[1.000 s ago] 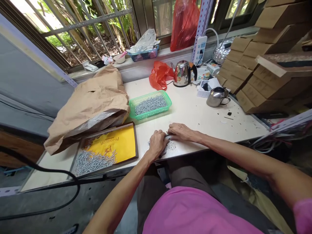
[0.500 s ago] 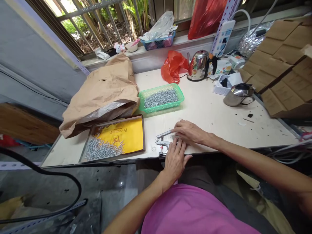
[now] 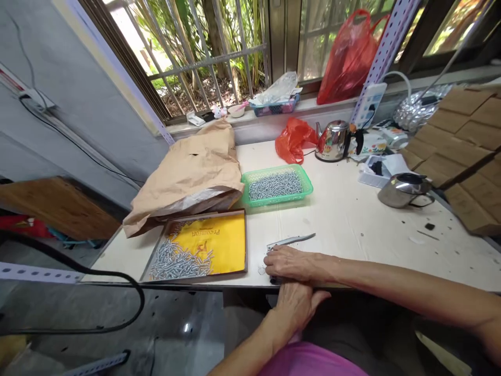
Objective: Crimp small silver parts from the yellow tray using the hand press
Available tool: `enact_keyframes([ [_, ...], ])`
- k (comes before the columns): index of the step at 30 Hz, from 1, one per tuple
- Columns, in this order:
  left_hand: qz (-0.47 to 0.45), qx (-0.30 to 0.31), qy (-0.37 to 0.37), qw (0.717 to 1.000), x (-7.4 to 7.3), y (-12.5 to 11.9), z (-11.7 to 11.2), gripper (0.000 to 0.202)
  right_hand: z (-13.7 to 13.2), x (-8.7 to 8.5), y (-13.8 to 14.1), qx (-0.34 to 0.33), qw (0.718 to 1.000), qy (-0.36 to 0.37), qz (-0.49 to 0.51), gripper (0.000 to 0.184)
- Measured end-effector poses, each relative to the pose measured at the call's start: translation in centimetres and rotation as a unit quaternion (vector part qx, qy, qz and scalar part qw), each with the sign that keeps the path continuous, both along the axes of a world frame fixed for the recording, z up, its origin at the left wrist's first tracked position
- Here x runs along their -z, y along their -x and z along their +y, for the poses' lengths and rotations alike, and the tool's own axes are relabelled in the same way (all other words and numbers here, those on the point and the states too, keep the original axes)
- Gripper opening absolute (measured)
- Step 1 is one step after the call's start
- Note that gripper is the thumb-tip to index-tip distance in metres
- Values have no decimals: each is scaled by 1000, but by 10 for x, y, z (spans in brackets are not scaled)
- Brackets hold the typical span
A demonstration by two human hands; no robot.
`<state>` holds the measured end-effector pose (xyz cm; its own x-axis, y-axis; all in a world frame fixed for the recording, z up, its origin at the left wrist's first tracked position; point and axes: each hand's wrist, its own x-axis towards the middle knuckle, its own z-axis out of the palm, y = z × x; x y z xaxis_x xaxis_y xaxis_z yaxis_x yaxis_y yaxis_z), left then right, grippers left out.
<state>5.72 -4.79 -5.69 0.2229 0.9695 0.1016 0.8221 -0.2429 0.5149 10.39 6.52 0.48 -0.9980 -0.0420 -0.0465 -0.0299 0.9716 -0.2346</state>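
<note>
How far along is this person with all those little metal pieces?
A green basket is full of metal pieces, perhaps finished ones. In hand: the right hand rests on the metal tool at the table edge, left hand cupped just below. Left, probably: the pile in the yellow tray.

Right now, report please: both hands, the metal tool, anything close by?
Right hand flat at table edge. Left hand open, just below edge. Metal tool lying loose beyond right hand. Yellow tray of screws close on left.
</note>
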Motion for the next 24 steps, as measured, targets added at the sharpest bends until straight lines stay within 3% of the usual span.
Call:
enact_keyframes([
  [6, -42, 34, 19, 998, -7, 8, 14, 64, 14, -2, -1, 63, 997, -35, -11, 13],
  [9, -65, 68, 1, 996, -11, 11, 17, 66, 22, -6, 4, 50, 997, -42, -31, 13],
  [12, -54, 59, -7, 997, -14, 10, 17, 64, 27, -8, 4, 19, 999, -49, -1, 13],
  [20, -42, 83, -37, 995, -20, 6, 19, 65, 31, 1, -4, 119, 992, 33, -13, 19],
  [24, -6, 58, -2, 998, -13, 4, 15, 54, 25, 0, -13, 36, 999, -1, 12, 16],
])
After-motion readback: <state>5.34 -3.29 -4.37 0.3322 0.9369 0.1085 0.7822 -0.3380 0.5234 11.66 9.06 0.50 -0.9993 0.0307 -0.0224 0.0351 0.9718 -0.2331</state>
